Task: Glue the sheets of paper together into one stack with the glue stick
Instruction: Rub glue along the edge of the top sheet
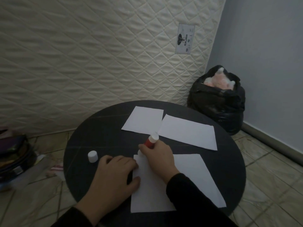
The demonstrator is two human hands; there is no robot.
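Note:
Three white paper sheets lie on a round black table (98, 128). The nearest sheet (193, 177) is in front of me. My right hand (159, 159) grips a red and white glue stick (150, 141), its tip down at that sheet's far left corner. My left hand (113, 176) presses flat on the sheet's left edge. Two more sheets lie at the far side, one at the back (144, 119) and one to its right (188, 131). The glue stick's white cap (93, 156) stands on the table left of my left hand.
A quilted mattress (98, 54) leans upright behind the table. A full black rubbish bag (218, 99) sits on the tiled floor at the back right, by the grey wall. Dark stacked items (14, 153) and scraps lie on the floor to the left.

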